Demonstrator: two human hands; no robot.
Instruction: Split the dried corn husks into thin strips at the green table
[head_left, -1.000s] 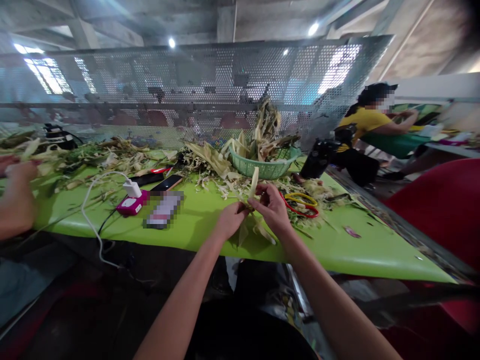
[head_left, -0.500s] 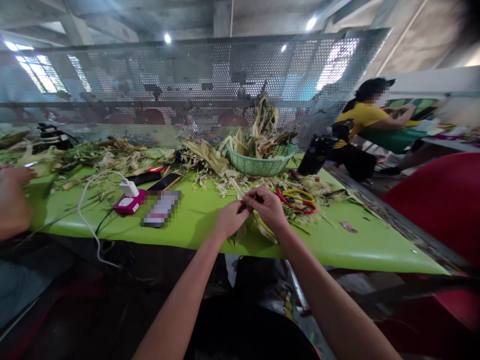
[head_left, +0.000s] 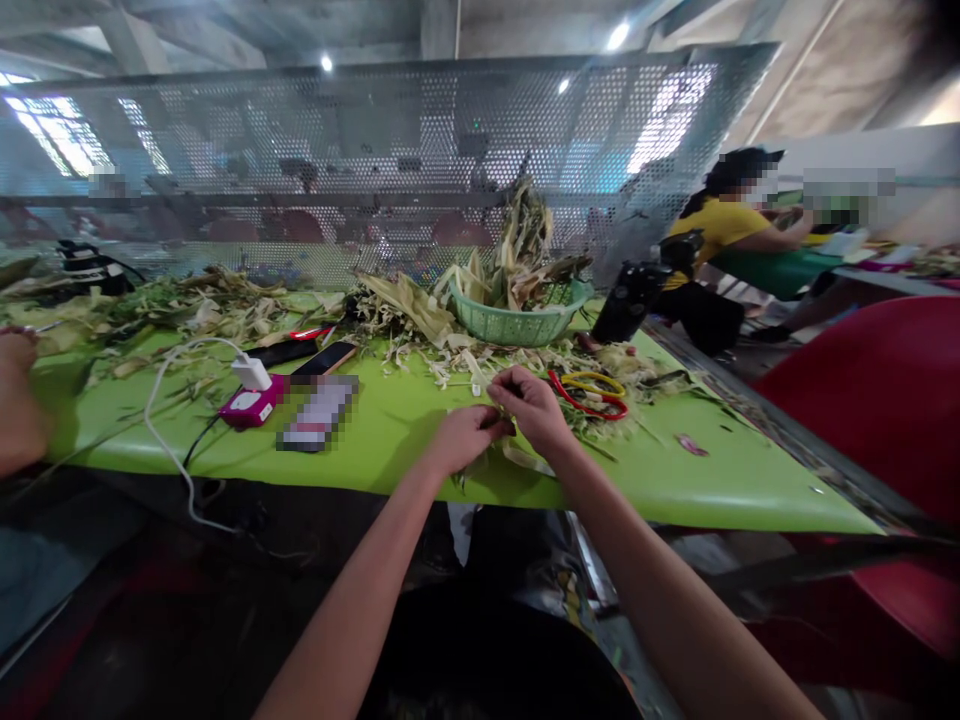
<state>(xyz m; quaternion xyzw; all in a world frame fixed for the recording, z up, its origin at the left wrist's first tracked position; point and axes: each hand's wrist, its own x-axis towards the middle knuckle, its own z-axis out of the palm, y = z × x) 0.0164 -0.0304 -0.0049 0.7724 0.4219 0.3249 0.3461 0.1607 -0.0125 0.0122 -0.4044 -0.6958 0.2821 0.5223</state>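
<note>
Over the front of the green table, my left hand (head_left: 472,436) is closed, its thumb and fingers pinched together. Close beside it, my right hand (head_left: 531,402) pinches too, fingertips just above the left ones. A thin pale bit of corn husk shows between the fingertips, mostly hidden by them. Below my right wrist lies a pale husk strip (head_left: 529,459). Just beyond the hands is another whitish strip (head_left: 476,374). Red and yellow loops (head_left: 592,392), like scissor handles, lie right of my right hand on husk scraps.
A green basket (head_left: 517,325) of dried husks stands behind the hands, a black bottle (head_left: 624,300) to its right. Phones (head_left: 322,412) and a magenta power socket (head_left: 251,400) lie left. Another person's hand (head_left: 19,400) is at far left; a person in yellow (head_left: 720,235) sits right.
My fingertips have drawn slightly apart, with the left hand a little lower. The pale strip that stuck up beside the fingers now appears apart from them. The view has shifted slightly.
</note>
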